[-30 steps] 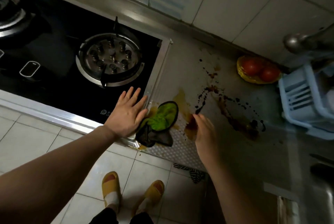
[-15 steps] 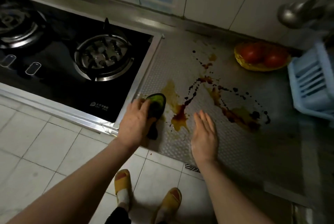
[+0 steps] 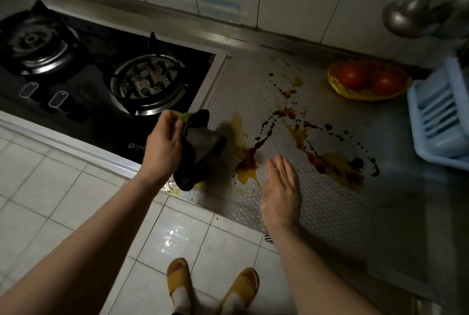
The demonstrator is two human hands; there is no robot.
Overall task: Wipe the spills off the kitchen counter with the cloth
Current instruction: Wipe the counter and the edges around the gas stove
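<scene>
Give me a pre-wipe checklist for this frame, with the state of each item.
1. Cloth gripped by left hand: ok, fingers closed on its upper end.
2. Cloth flat on the counter: not ok, it hangs bunched near the stove edge.
3. Right hand out of the wipe path: not ok, it sits open beside the nearest spill.
4. Spills still to clean: not ok, brown and yellow streaks run across the counter.
5. Tomato bowl clear of the spills: ok, apart at the back.
6. Cloth dampness: cannot tell.
</scene>
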